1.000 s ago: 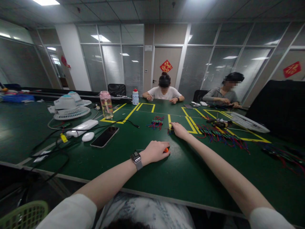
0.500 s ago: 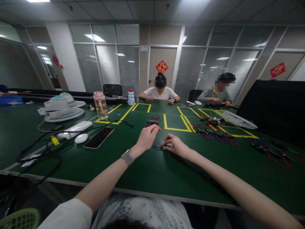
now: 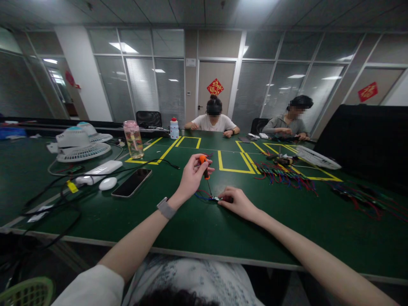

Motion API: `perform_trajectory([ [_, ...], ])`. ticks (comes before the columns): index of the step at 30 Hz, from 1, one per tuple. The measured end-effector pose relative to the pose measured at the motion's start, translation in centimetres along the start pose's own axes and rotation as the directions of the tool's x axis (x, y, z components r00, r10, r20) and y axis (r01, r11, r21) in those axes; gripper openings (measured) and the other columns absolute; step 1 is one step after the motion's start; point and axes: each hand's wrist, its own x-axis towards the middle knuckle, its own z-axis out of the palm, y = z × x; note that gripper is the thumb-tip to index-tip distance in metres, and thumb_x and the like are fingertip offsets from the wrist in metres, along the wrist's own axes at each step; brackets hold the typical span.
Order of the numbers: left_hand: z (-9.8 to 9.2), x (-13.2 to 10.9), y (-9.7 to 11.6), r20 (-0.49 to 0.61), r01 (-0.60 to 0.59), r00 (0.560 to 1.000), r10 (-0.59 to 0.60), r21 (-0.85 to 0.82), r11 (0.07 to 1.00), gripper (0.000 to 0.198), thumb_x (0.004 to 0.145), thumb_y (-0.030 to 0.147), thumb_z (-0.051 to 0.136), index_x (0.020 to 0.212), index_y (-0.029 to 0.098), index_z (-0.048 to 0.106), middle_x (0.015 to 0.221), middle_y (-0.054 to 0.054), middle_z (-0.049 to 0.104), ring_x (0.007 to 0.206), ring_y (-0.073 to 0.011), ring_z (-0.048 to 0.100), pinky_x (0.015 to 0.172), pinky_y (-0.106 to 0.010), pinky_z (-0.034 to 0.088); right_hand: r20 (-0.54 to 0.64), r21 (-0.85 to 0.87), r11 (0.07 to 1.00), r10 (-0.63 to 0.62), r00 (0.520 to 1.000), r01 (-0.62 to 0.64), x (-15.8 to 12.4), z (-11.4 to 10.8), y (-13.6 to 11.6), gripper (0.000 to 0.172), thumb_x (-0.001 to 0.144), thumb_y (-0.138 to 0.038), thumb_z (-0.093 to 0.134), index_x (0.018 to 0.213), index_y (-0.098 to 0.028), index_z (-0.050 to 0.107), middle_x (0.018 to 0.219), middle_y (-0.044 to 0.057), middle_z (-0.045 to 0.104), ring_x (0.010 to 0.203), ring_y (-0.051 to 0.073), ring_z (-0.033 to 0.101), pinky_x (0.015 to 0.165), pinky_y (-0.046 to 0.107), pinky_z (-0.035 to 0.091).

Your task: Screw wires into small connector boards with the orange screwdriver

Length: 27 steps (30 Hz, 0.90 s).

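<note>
My left hand (image 3: 192, 173) is closed round the orange and black handle of a screwdriver (image 3: 205, 169). Its thin shaft points down, with the tip at a small circuit board (image 3: 214, 198) lying on the green table. Red and blue wires (image 3: 201, 195) trail from the board's left side. At the right end of the board, my right hand (image 3: 237, 202) pinches its edge between thumb and fingers. Behind the screwdriver, a group of wired boards (image 3: 208, 156) is mostly hidden by my left hand.
More wired circuit boards (image 3: 283, 175) lie to the right, near a white tray (image 3: 318, 157). On the left are a phone (image 3: 132, 182), a white mouse (image 3: 108, 183), cables, a pink-lided bottle (image 3: 133, 139) and fans (image 3: 83, 144). Two people sit across the table.
My left hand has turned so that the screwdriver stands steeply, its tip now down at the board. My right hand stays at the board, which shows more. The view has shifted slightly.
</note>
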Motion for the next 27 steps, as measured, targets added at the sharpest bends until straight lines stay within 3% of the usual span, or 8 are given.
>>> perform_trajectory([
  [8, 0.66, -0.8, -0.31, 0.04, -0.018, 0.999, 0.018, 0.009, 1.0, 0.022, 0.089, 0.032, 0.056, 0.102, 0.017, 0.046, 0.097, -0.004, 0.062, 0.073, -0.0143, 0.07, 0.068, -0.028, 0.058, -0.029, 0.09, 0.994, -0.055, 0.998, 0.057, -0.08, 0.78, -0.13, 0.01, 0.081, -0.023, 0.065, 0.082, -0.016, 0.072, 0.077, 0.003, 0.058, 0.068, 0.013, 0.055, 0.063, 0.025, 0.043],
  [27, 0.68, -0.86, -0.47, 0.079, 0.018, 0.997, -0.021, 0.036, 0.999, 0.026, 0.087, 0.034, 0.058, 0.103, 0.017, 0.047, 0.097, -0.005, 0.062, 0.075, -0.0159, 0.071, 0.068, -0.027, 0.058, -0.013, 0.084, 0.995, -0.057, 0.998, 0.058, -0.01, 0.57, -0.56, 0.01, 0.081, -0.024, 0.066, 0.083, -0.017, 0.073, 0.077, 0.002, 0.058, 0.068, 0.014, 0.055, 0.064, 0.025, 0.044],
])
